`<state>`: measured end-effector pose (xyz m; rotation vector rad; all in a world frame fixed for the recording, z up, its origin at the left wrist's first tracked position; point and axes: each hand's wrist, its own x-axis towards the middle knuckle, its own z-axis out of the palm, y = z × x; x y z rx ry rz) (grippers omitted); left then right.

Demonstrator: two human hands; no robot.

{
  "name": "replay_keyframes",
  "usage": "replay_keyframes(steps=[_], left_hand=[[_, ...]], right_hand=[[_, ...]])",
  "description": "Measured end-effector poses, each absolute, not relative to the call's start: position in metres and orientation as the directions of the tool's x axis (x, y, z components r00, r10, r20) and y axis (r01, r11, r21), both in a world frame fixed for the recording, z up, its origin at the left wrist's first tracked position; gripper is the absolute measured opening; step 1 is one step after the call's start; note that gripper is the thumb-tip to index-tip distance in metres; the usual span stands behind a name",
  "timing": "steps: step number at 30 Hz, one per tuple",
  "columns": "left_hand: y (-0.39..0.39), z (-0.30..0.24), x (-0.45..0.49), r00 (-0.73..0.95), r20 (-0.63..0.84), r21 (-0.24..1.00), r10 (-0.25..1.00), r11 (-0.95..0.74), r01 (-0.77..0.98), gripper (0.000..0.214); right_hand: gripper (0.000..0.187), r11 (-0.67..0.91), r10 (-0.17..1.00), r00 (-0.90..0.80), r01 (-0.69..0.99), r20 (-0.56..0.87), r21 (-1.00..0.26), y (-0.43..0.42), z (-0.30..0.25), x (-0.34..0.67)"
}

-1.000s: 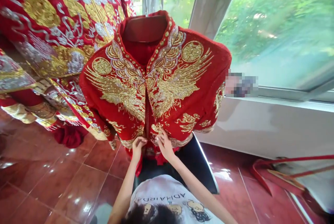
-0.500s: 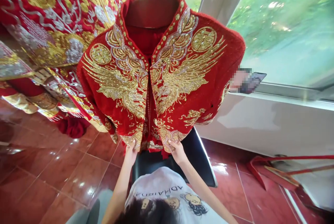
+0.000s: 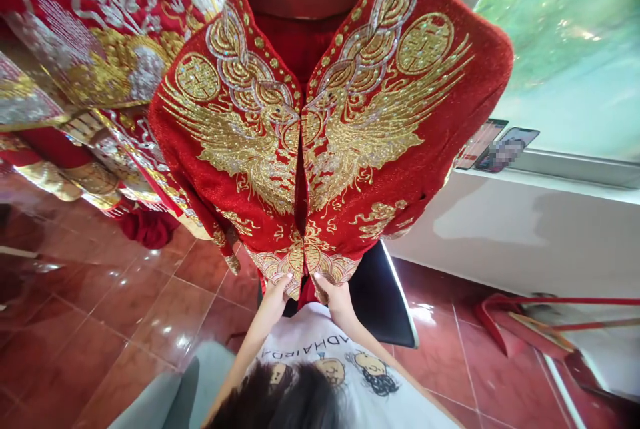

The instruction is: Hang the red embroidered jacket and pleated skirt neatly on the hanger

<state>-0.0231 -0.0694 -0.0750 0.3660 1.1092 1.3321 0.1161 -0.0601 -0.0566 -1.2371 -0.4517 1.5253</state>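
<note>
A red jacket (image 3: 260, 196) with gold phoenix embroidery and a beaded collar hangs in front of me, its two front edges nearly meeting down the middle. My left hand (image 3: 278, 294) pinches the bottom hem corner of the left front panel, thumb on top. The matching corner of the right panel is held by my right hand (image 3: 334, 290), thumb also on top. Both hands are close together at the hem, with a narrow gap between the panel corners. The fingers beneath the cloth are hidden.
More red garments with gold and silver embroidery (image 3: 120, 49) hang at the left. A black chair (image 3: 383, 296) stands behind the jacket. Two phones (image 3: 483, 142) lie on the windowsill at the right. A red-framed object (image 3: 530, 326) rests on the tiled floor (image 3: 165, 309) at the lower right.
My hands have drawn the two front panels together, narrowing the gap between them. The jacket now appears larger and nearer, with its hanger hook out of view.
</note>
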Motion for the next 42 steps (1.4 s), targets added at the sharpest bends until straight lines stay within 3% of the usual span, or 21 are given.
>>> replay_keyframes(steps=[7,29,38,42], left_hand=[[-0.066,-0.055,-0.01,-0.151,-0.422,0.716,0.894,0.227,-0.66,0.056],[-0.062,-0.05,0.003,-0.166,-0.449,0.699,0.878,0.229,-0.677,0.052],[-0.064,-0.049,0.0,-0.153,-0.396,0.792,0.906,0.252,-0.556,0.045],[-0.063,-0.047,0.002,-0.165,-0.409,0.75,0.897,0.228,-0.621,0.05]], right_hand=[[0.041,-0.366,0.892,0.072,-0.466,-0.447,-0.805,-0.055,-0.04,0.111],[0.038,-0.403,0.884,0.002,-0.5,-0.467,-0.766,-0.056,-0.033,0.114],[0.043,-0.412,0.879,0.005,-0.498,-0.477,-0.763,-0.054,-0.029,0.115],[0.043,-0.424,0.868,0.008,-0.506,-0.496,-0.751,-0.053,-0.028,0.113]])
